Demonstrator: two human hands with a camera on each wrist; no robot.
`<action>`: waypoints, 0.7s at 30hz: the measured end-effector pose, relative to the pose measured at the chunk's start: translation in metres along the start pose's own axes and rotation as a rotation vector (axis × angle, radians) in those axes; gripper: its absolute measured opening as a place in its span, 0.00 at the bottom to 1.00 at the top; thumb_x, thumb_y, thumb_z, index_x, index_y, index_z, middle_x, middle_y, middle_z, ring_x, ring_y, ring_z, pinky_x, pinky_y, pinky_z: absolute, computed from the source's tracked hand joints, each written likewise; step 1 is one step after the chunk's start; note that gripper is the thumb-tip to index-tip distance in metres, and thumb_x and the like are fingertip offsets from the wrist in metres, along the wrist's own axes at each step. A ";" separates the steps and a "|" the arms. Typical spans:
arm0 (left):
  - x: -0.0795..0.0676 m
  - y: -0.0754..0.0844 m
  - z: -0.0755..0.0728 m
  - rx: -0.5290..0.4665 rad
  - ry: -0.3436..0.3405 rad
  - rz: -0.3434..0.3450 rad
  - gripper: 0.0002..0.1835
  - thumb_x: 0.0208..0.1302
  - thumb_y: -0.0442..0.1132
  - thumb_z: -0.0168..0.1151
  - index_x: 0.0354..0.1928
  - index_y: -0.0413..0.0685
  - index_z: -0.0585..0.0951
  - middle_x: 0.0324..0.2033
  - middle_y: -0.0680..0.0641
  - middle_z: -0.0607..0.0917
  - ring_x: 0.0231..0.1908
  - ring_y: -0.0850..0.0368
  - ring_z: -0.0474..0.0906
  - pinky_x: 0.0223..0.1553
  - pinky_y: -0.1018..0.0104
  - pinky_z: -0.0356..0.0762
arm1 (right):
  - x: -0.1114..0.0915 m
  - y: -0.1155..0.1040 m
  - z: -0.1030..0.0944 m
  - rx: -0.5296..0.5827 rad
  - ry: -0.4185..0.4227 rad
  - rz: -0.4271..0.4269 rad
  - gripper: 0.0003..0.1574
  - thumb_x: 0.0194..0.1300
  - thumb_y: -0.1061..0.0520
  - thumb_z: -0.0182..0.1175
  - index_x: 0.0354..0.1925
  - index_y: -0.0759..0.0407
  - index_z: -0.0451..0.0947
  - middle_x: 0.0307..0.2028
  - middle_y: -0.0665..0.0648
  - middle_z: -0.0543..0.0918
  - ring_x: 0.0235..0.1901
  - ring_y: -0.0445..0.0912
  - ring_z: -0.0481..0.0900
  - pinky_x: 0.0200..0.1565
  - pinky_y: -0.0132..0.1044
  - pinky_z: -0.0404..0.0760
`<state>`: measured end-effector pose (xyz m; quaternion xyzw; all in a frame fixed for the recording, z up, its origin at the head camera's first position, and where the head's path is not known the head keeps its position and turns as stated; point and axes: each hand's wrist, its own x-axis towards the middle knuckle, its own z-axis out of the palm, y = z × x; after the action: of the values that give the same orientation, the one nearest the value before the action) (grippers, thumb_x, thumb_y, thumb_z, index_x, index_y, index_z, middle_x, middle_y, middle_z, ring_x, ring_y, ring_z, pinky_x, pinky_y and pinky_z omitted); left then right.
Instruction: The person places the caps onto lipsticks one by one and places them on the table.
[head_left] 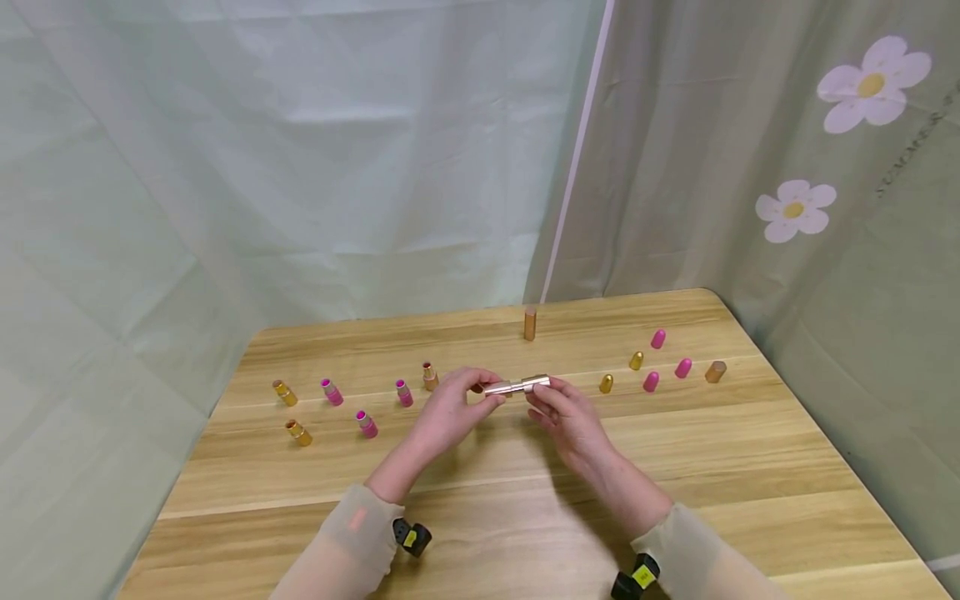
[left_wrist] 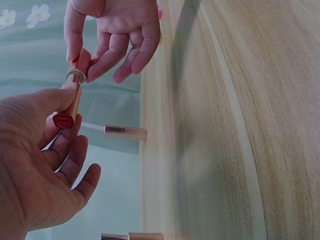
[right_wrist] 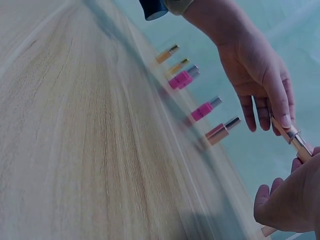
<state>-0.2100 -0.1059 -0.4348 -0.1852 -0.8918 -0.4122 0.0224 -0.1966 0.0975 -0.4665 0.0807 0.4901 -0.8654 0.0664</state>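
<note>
A rose-gold lipstick tube (head_left: 497,388) is held level above the table between both hands, a narrow neck showing between its two sections. My left hand (head_left: 453,408) pinches the left section with thumb and fingers; a dark red end face (left_wrist: 64,120) shows on it in the left wrist view. On the other section, my right hand (head_left: 573,421) has thumb and fingers pinched, its remaining fingers loosely bent. Just left of the left hand stands a rose-gold lipstick base (head_left: 430,377) with an uncovered neck. Farther back, a rose-gold piece (head_left: 530,325) stands upright.
Magenta lipstick bases (head_left: 367,424) and gold lipstick bases (head_left: 298,433) stand at the left of the wooden table (head_left: 510,517). At the right are several magenta caps (head_left: 682,367), gold caps (head_left: 606,383) and a rose-gold cap (head_left: 716,372). A curtain (head_left: 337,167) hangs behind.
</note>
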 end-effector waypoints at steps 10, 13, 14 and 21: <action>0.000 0.003 0.000 0.000 0.010 -0.002 0.10 0.67 0.46 0.71 0.48 0.55 0.86 0.44 0.56 0.84 0.47 0.56 0.77 0.50 0.53 0.76 | 0.000 0.003 0.004 -0.022 0.001 0.014 0.10 0.71 0.63 0.63 0.49 0.63 0.76 0.40 0.51 0.86 0.48 0.48 0.84 0.66 0.56 0.68; 0.001 0.003 0.001 -0.006 0.007 -0.009 0.10 0.67 0.45 0.71 0.48 0.55 0.86 0.44 0.56 0.84 0.48 0.54 0.78 0.50 0.54 0.76 | 0.000 0.004 0.006 -0.034 -0.006 0.019 0.11 0.71 0.62 0.64 0.49 0.63 0.76 0.40 0.51 0.86 0.49 0.49 0.83 0.65 0.54 0.71; 0.001 0.003 0.002 -0.009 0.005 -0.012 0.10 0.67 0.45 0.71 0.48 0.55 0.86 0.44 0.56 0.84 0.48 0.53 0.78 0.50 0.54 0.76 | 0.000 0.004 0.006 -0.033 -0.006 0.021 0.11 0.71 0.62 0.64 0.49 0.63 0.76 0.40 0.51 0.86 0.50 0.49 0.83 0.64 0.53 0.71; 0.002 0.003 0.004 -0.016 0.005 -0.013 0.09 0.66 0.45 0.72 0.46 0.56 0.86 0.42 0.57 0.84 0.47 0.54 0.78 0.49 0.54 0.76 | 0.000 0.006 0.008 -0.037 -0.005 0.014 0.09 0.71 0.64 0.63 0.48 0.62 0.77 0.40 0.51 0.86 0.47 0.46 0.84 0.62 0.52 0.73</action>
<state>-0.2100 -0.1009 -0.4351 -0.1784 -0.8896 -0.4200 0.0206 -0.1958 0.0873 -0.4672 0.0805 0.5051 -0.8560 0.0751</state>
